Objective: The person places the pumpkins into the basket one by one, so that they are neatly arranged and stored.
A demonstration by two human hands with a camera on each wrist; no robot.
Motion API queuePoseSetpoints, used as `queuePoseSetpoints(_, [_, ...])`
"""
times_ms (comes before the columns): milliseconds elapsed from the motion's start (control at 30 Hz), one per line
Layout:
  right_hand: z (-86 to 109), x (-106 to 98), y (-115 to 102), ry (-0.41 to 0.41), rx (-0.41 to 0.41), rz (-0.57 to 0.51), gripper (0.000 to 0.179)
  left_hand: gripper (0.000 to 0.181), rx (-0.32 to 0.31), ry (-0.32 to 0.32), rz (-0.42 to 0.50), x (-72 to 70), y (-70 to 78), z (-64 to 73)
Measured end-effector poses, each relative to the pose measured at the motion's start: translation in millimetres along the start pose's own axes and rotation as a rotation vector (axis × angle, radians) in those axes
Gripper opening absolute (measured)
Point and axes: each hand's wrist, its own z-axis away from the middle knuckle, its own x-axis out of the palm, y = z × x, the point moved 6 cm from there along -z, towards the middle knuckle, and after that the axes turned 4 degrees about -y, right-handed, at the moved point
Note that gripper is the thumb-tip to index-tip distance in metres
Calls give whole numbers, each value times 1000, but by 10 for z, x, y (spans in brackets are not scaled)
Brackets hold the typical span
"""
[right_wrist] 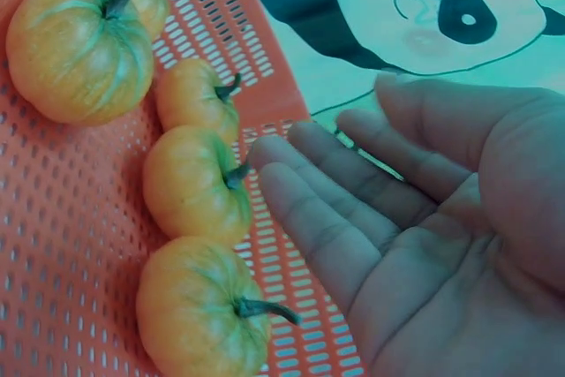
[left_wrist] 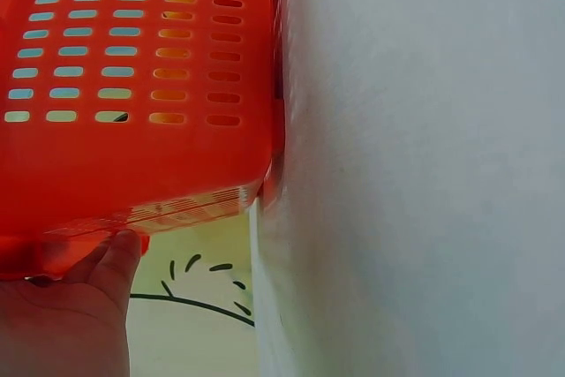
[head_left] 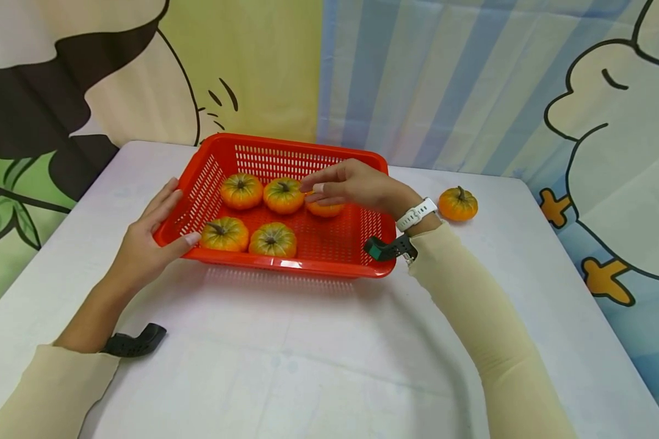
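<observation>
A red plastic basket [head_left: 329, 263] with slotted walls stands on the table and holds several small orange pumpkins, arranged in a back row and a front row. My left hand [head_left: 143, 247] rests at the basket's left corner, its fingers straight along the outer side and its thumb by the front rim. Over the back row hovers my right hand [head_left: 357, 186], palm visible and fingers extended in the right wrist view, holding nothing. It partly hides the rightmost pumpkin [head_left: 325, 211] in the head view. Another pumpkin [head_left: 458, 204] sits on the table, right of the basket.
The white table [head_left: 285, 353] extends in front of the basket and to both sides. Behind it hangs a cartoon-printed curtain [head_left: 263, 73]. Dark straps circle both wrists, and a white band [head_left: 416, 214] is on the right wrist.
</observation>
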Motion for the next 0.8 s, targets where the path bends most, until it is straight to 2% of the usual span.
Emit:
queuePoseSetpoints(200, [141,-100,-11,85,-31,-1,35,81,3,-7,-1,10,3,-7])
queuePoseSetpoints(367, [276,-184,2,159,-24,7,35,81,1,2,-6,3,-4,-1])
queuePoseSetpoints(533, [437,-316,47,222,-28,-40,35,81,0,12,-9,-12,-8,3])
queuePoseSetpoints(800, [645,-495,128,291,-85,-96,38,81,-5,8,-3,5,3,0])
